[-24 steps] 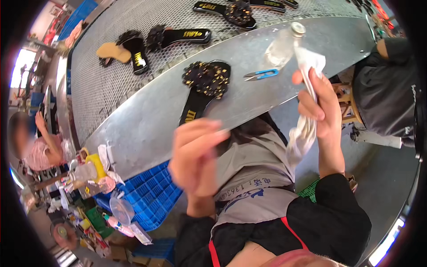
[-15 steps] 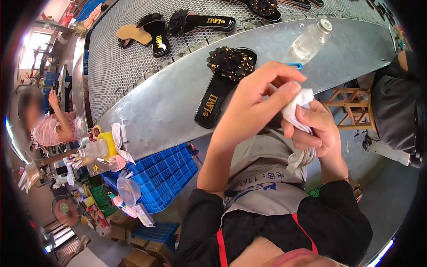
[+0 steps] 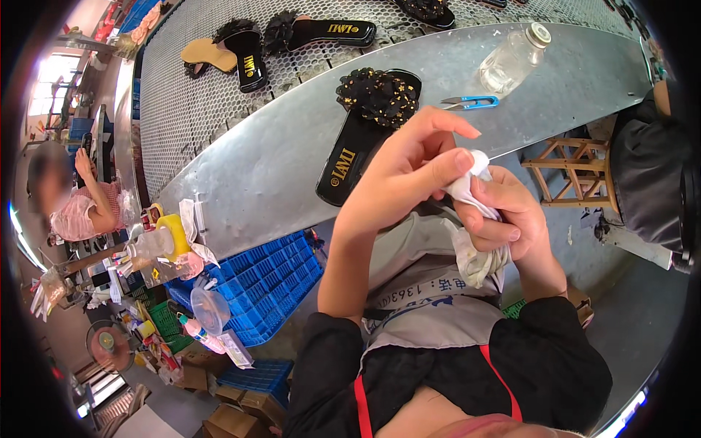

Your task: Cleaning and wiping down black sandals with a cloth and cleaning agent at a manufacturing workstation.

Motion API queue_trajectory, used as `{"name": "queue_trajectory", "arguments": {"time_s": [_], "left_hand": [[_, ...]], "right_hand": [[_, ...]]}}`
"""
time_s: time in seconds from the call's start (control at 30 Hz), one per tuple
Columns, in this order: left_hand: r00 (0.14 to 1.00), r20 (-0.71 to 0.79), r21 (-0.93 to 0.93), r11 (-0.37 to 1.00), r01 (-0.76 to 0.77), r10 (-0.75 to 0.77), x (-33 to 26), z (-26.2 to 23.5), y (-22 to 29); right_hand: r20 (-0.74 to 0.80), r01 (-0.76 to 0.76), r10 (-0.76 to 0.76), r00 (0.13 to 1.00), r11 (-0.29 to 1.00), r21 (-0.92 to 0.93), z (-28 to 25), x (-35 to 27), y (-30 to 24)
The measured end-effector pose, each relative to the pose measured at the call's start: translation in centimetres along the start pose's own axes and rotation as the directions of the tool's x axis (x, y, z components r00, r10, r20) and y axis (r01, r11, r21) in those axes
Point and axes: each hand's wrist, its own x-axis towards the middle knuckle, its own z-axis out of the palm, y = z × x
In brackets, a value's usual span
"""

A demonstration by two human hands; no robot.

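A crumpled white cloth point(image 3: 482, 263) is bunched between my two hands above the near edge of the metal table. My right hand point(image 3: 515, 215) is closed round it, and its loose end hangs down before my grey apron. My left hand point(image 3: 409, 164) has its thumb against the cloth's top, other fingers curled behind, and the forefinger raised off it. Just beyond my left hand lies a black slide sandal point(image 3: 342, 171) with a ruffled black flower dotted with gold. Blue-handled thread snips point(image 3: 478, 102) rest on the table near a clear glass bottle point(image 3: 513, 60) with a white cap.
More black sandals point(image 3: 321, 33) lie on the mesh belt point(image 3: 182, 102) beyond the metal table edge point(image 3: 234, 164). A blue crate point(image 3: 263, 292) stands below at left. A wooden stool point(image 3: 569, 171) is at right. Another person point(image 3: 84, 208) works at far left.
My hands have come slightly down and left with the cloth, and more of its end hangs free. The thread snips, mostly covered before, now show whole.
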Motion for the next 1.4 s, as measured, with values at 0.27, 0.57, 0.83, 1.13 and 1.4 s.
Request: {"name": "queue_trajectory", "arguments": {"time_s": [0.27,0.57,0.83,1.13,1.4], "left_hand": [[0.986,-0.081,0.059,0.988,-0.143,0.147,0.3,0.6,-2.2],[0.784,-0.450,0.012,0.881,-0.474,0.428,-1.0,5.3,-6.5],[0.746,-0.550,0.071,0.911,-0.406,0.375,-1.2,5.9,-8.5],[0.715,-0.510,0.591,0.799,-0.113,0.479,-7.5,3.7,-9.2],[0.642,-0.448,0.886,0.405,0.226,0.622,-12.8,-3.3,-7.6]], "right_hand": [[0.016,0.122,-0.126,0.992,0.981,0.153,-1.3,0.0,0.2],[-0.194,0.220,-0.240,0.951,0.968,-0.116,-1.3,0.9,0.2],[-0.161,0.318,-0.796,0.583,0.406,-0.857,-1.7,4.2,4.1],[-0.171,0.230,-0.652,0.739,0.483,-0.845,-1.1,4.9,6.8],[0.522,0.213,-0.642,0.561,-0.497,-0.841,-4.4,9.5,5.7]]}}
